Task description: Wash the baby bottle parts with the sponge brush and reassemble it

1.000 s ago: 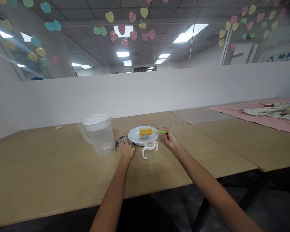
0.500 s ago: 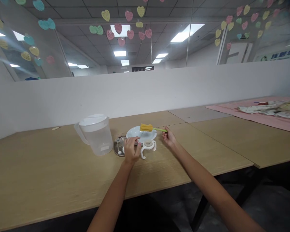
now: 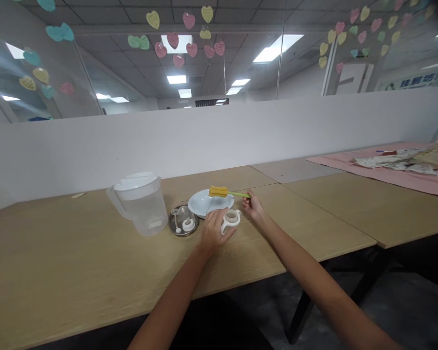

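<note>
My right hand [image 3: 253, 205] is closed on the thin green handle of a sponge bottle brush [image 3: 218, 191]. Its yellow sponge head points left, above a white oval dish [image 3: 200, 204]. My left hand [image 3: 214, 232] is wrapped round the near left side of a baby bottle [image 3: 231, 217] with a white two-handled collar and an open top. The bottle's lower body is mostly hidden by that hand. To the left, a round metal tray [image 3: 173, 229] holds a white teat ring [image 3: 189, 224], a straw piece [image 3: 176, 221] and a clear cover.
A lidded clear plastic pitcher [image 3: 146, 206] stands left of the tray. A flat wooden stick [image 3: 79, 195] lies farther left. Cloths and packets rest on a pink sheet [image 3: 336, 163] at the far right. A white wall [image 3: 190, 141] borders the back of the table.
My left hand has shifted right and closed round the bottle, uncovering the teat ring on the tray. The brush stays over the dish in my right hand. The view has turned slightly.
</note>
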{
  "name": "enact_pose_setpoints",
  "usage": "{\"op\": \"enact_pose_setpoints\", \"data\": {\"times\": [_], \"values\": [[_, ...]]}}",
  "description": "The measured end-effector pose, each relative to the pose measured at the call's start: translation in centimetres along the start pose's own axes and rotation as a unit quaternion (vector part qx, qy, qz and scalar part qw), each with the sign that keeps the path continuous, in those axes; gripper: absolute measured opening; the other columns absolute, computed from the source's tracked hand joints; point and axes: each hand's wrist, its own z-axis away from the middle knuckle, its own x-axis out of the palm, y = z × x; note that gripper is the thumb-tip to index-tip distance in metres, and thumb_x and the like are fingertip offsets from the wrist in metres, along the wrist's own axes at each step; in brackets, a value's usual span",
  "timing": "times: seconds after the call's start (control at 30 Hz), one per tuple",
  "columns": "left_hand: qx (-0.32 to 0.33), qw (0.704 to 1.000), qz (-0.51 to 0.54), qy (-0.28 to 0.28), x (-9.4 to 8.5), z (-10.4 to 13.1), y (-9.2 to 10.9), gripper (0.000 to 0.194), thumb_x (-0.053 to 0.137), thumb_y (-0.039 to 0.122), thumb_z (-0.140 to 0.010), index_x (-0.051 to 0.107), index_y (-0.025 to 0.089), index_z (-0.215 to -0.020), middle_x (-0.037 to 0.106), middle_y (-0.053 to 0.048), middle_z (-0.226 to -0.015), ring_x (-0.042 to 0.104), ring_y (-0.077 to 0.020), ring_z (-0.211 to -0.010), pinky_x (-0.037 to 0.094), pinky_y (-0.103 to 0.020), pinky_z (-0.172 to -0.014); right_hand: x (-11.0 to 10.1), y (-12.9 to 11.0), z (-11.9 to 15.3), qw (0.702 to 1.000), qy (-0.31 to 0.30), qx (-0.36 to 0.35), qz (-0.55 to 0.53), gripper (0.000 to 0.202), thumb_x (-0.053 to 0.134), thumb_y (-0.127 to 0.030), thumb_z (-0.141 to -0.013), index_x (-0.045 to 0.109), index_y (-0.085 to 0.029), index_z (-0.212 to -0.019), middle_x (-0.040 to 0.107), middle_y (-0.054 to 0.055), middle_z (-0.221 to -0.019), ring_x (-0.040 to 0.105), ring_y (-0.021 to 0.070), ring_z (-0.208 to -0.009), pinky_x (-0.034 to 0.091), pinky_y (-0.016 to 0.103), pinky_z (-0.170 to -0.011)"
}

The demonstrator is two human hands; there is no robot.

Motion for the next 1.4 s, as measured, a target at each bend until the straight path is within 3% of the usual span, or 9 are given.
{"op": "enact_pose_setpoints", "data": {"times": [0.1, 0.23, 0.37, 0.47, 0.63, 0.83, 1.2, 1.3, 1.4], "values": [[0.026, 0.998, 0.024, 0.047, -0.3, 0.0, 0.2, 0.054, 0.055, 0.039, -0.081, 0.040, 0.012, -0.125, 0.058, -0.015, -0.109, 0.055, -0.0229, -0.104, 0.046, -0.035, -0.088, 0.2, -0.3, 0.1, 0.999, 0.014, 0.015, -0.030, 0.027, 0.045, -0.030, -0.090, 0.043, -0.018, -0.065, 0.041, -0.008, -0.038, 0.031, 0.0019, -0.028, 0.026, 0.010, -0.027], [0.024, 0.983, -0.017, 0.180, -1.5, -0.2, -1.3, 0.063, 0.059, 0.044, -0.078, 0.037, 0.012, -0.127, 0.057, -0.016, -0.107, 0.056, -0.0245, -0.101, 0.048, -0.035, -0.083, 0.4, -0.9, 0.3, 0.998, 0.018, 0.010, -0.058, 0.025, 0.047, -0.030, -0.089, 0.044, -0.018, -0.067, 0.041, -0.009, -0.040, 0.030, 0.0011, -0.029, 0.024, 0.009, -0.027], [-0.055, 0.960, -0.124, 0.247, -2.7, -0.3, -3.4, 0.066, 0.065, 0.045, -0.073, 0.042, 0.012, -0.125, 0.054, -0.016, -0.108, 0.055, -0.0255, -0.102, 0.045, -0.036, -0.087, 0.7, -1.6, 0.7, 0.995, -0.013, 0.002, -0.096, 0.027, 0.060, -0.037, -0.080, 0.045, -0.019, -0.069, 0.043, -0.010, -0.045, 0.030, -0.0006, -0.031, 0.024, 0.007, -0.028], [-0.122, 0.954, -0.141, 0.236, -3.1, -0.3, -4.3, 0.057, 0.064, 0.043, -0.074, 0.049, 0.014, -0.121, 0.052, -0.015, -0.110, 0.054, -0.0241, -0.103, 0.043, -0.034, -0.090, 1.1, -1.6, 1.3, 0.992, -0.059, 0.007, -0.111, 0.027, 0.064, -0.038, -0.077, 0.048, -0.018, -0.070, 0.045, -0.010, -0.047, 0.030, -0.0013, -0.031, 0.024, 0.007, -0.028], [-0.137, 0.957, -0.162, 0.199, -3.2, -0.3, -5.0, 0.053, 0.059, 0.041, -0.079, 0.049, 0.016, -0.123, 0.053, -0.015, -0.117, 0.051, -0.0255, -0.108, 0.039, -0.036, -0.094, 1.7, -0.7, 2.0, 0.994, -0.107, 0.014, 0.009, 0.028, 0.068, -0.039, -0.072, 0.053, -0.016, -0.068, 0.049, -0.008, -0.046, 0.032, 0.0000, -0.032, 0.024, 0.010, -0.028], [-0.138, 0.957, -0.197, 0.160, -3.7, -0.1, -5.5, 0.047, 0.056, 0.037, -0.081, 0.050, 0.020, -0.124, 0.060, -0.011, -0.116, 0.051, -0.0263, -0.103, 0.037, -0.041, -0.091, 2.0, -0.6, 2.5, 0.990, -0.084, -0.029, 0.106, 0.031, 0.075, -0.038, -0.063, 0.058, -0.013, -0.069, 0.054, -0.004, -0.047, 0.038, 0.0021, -0.036, 0.028, 0.012, -0.031], [-0.011, 0.977, -0.214, 0.023, -3.7, -0.3, -4.7, 0.047, 0.047, 0.014, -0.080, 0.051, 0.027, -0.126, 0.058, -0.009, -0.121, 0.048, -0.0259, -0.108, 0.033, -0.042, -0.095, 3.6, 0.5, 4.6, 0.963, -0.163, -0.049, 0.209, 0.029, 0.075, -0.036, -0.058, 0.064, -0.011, -0.068, 0.058, -0.001, -0.047, 0.040, 0.0042, -0.035, 0.032, 0.016, -0.033], [-0.049, 0.971, -0.231, 0.041, -4.0, -0.3, -4.8, 0.051, 0.048, 0.010, -0.077, 0.051, 0.027, -0.125, 0.056, -0.008, -0.124, 0.047, -0.0272, -0.109, 0.033, -0.044, -0.094, 3.4, 0.3, 4.1, 0.977, -0.128, -0.055, 0.162, 0.030, 0.075, -0.037, -0.059, 0.063, -0.012, -0.069, 0.058, -0.001, -0.047, 0.041, 0.0040, -0.035, 0.032, 0.015, -0.033], [-0.114, 0.960, -0.244, 0.074, -4.5, -0.1, -5.7, 0.052, 0.049, 0.007, -0.075, 0.053, 0.027, -0.123, 0.056, -0.008, -0.123, 0.046, -0.0282, -0.109, 0.033, -0.045, -0.094, 2.6, -0.6, 2.9, 0.992, -0.027, -0.079, 0.094, 0.028, 0.071, -0.039, -0.066, 0.058, -0.014, -0.065, 0.052, -0.004, -0.042, 0.038, 0.0031, -0.033, 0.028, 0.014, -0.030]]}}
